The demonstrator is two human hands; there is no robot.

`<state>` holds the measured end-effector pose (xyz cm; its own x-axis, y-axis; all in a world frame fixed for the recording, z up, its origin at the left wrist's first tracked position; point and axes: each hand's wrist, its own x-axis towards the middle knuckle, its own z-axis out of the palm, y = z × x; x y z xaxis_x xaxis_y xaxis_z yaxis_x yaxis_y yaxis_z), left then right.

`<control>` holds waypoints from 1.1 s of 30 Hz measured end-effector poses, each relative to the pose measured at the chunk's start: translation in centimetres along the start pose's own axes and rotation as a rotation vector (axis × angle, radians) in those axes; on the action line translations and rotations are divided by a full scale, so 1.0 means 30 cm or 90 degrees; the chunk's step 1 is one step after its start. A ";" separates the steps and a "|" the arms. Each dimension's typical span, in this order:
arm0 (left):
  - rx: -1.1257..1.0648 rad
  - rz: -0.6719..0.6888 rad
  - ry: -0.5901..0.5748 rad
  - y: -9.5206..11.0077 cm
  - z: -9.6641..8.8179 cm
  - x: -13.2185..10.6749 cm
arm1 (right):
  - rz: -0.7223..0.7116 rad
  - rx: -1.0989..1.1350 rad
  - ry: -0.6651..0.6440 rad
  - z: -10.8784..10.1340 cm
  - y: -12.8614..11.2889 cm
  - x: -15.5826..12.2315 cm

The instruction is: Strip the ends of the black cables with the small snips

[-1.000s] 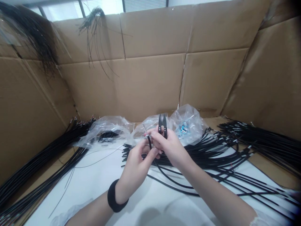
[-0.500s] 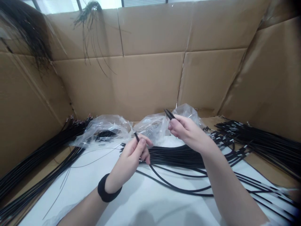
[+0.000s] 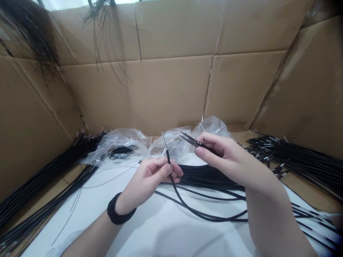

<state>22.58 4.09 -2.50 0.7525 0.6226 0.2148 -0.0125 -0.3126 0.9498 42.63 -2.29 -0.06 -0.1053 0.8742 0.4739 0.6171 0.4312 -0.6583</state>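
Observation:
Between thumb and fingers, my left hand (image 3: 158, 172) pinches a black cable (image 3: 168, 157) just below its end. A thin, pale, stripped tip sticks upward from the black jacket, and the rest of the cable loops down and to the right. My right hand (image 3: 214, 151) grips a pair of black thread snips (image 3: 195, 141), its fingers wrapped around the handles. The snips' blades are slightly apart and point left toward the cable tip, without touching it. Behind both hands lies a bundle of black cables (image 3: 203, 175) on the white table surface (image 3: 171, 235).
Clear plastic bags (image 3: 125, 139) stand along the back. Long black cable bundles lie at the left (image 3: 53, 171) and the right (image 3: 300, 160). Cardboard walls (image 3: 166, 89) enclose the table. Dark wire strands (image 3: 103, 21) hang over the back wall, and thin loose wires (image 3: 72, 208) lie at the left.
My left hand has moved slightly right, and the cable end now points more upright. My right hand has turned the snips so that their blades point left, closer to the cable tip.

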 end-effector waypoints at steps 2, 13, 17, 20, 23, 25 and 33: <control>0.044 0.004 -0.013 0.004 0.001 -0.001 | -0.008 -0.008 -0.044 -0.016 -0.003 -0.009; 0.149 0.029 -0.028 0.006 0.010 -0.010 | -0.007 0.014 -0.137 -0.013 -0.013 -0.013; 0.183 0.037 -0.024 0.009 0.011 -0.009 | -0.006 0.034 -0.154 0.007 -0.019 -0.005; 0.192 0.038 -0.024 0.012 0.004 -0.007 | -0.013 0.052 -0.132 0.022 -0.020 0.003; 0.200 0.040 -0.020 0.018 -0.005 -0.006 | -0.020 0.112 -0.121 0.039 -0.019 0.015; 0.204 0.038 -0.019 0.022 -0.011 -0.007 | -0.017 0.166 -0.122 0.050 -0.017 0.025; 0.223 0.045 -0.023 0.027 -0.025 -0.009 | 0.041 0.245 -0.135 0.073 -0.009 0.045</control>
<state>21.88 4.21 -1.62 0.7808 0.5668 0.2629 0.1568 -0.5851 0.7956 40.61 -0.74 -0.54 -0.2581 0.9112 0.3212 0.2959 0.3911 -0.8715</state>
